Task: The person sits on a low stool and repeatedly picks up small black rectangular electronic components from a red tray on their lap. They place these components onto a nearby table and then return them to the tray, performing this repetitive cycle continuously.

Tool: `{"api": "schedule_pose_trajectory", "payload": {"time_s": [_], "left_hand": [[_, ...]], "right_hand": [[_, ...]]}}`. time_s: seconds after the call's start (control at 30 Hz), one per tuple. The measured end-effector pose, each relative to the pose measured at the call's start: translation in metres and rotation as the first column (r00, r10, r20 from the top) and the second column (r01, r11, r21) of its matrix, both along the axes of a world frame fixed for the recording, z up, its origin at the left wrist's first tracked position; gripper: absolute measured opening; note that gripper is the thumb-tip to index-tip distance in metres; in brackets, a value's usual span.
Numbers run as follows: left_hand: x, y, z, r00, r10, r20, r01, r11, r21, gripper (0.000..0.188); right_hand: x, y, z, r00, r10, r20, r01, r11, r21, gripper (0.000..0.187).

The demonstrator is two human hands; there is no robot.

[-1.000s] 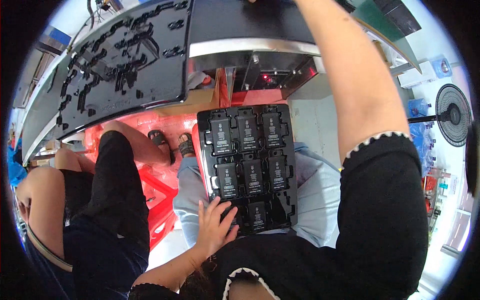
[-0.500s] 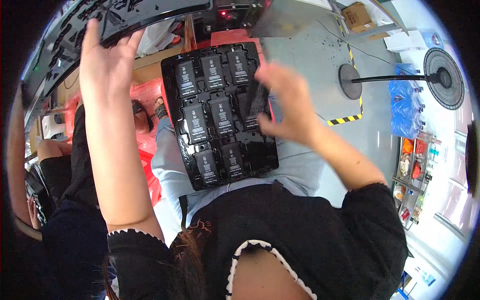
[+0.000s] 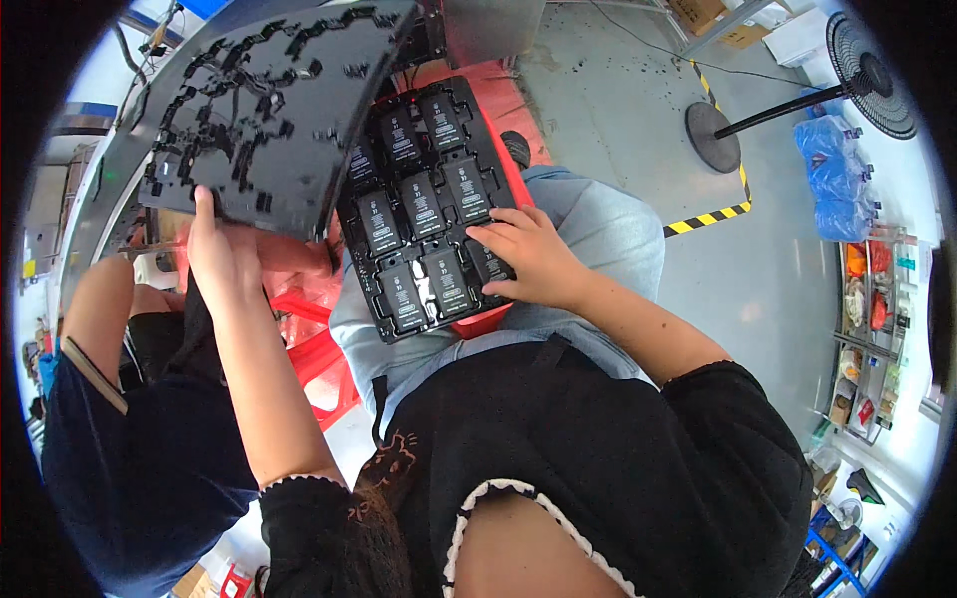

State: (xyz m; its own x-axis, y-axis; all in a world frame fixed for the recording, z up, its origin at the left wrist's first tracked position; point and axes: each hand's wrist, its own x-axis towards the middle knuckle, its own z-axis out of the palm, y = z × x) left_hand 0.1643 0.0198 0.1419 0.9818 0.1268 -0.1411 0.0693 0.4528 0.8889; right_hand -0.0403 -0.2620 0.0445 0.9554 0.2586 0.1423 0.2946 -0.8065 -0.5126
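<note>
The black tray (image 3: 289,110) held up at the upper left is a thin, empty moulded sheet, its shaped recesses and cut-outs showing pale where light comes through, and it bows slightly along its lower edge. The left hand (image 3: 221,254) grips that lower edge, thumb laid flat on the near face and the fingers closed behind it. A seated co-worker (image 3: 120,458) in dark blue sits just beside, at the far left. To the right, a second black tray (image 3: 424,214) lies tilted across the person's lap on light blue trousers; it is loaded with rows of dark rectangular battery packs (image 3: 427,204), each bearing a small pale label. The right hand (image 3: 528,254) rests on the tray's near right corner, fingers (image 3: 488,231) half curled and spread over the packs, pressing down rather than clutching anything. A red plastic stool (image 3: 319,344) shows beneath the tray. Further right, the grey concrete floor (image 3: 638,110) carries a yellow-and-black hazard stripe (image 3: 710,214), a pedestal fan (image 3: 867,75) and blue-wrapped bundles (image 3: 832,184) by shelving.
</note>
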Motion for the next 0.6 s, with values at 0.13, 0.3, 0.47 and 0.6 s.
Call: {"api": "schedule_pose_trajectory", "payload": {"time_s": [0.13, 0.3, 0.47, 0.6], "left_hand": [[-0.045, 0.029, 0.006, 0.994, -0.108, 0.006, 0.108, 0.993, 0.057, 0.037], [-0.081, 0.041, 0.004, 0.977, -0.208, -0.039, 0.212, 0.963, 0.165, 0.037], [-0.090, 0.043, -0.028, 0.883, -0.428, -0.193, 0.459, 0.874, 0.162, 0.038], [-0.081, 0.038, -0.100, 0.812, -0.495, -0.311, 0.581, 0.630, 0.515, 0.040]], "right_hand": [[0.001, 0.006, -0.007, 0.998, -0.053, -0.019, 0.052, 0.998, -0.042, 0.075], [0.007, -0.009, -0.018, 0.992, -0.025, 0.128, 0.017, 0.998, 0.068, 0.057], [0.016, -0.028, -0.025, 0.943, -0.333, -0.001, 0.281, 0.794, 0.539, 0.033], [0.028, -0.029, -0.016, 0.929, -0.341, -0.147, 0.361, 0.738, 0.570, 0.039]]}}
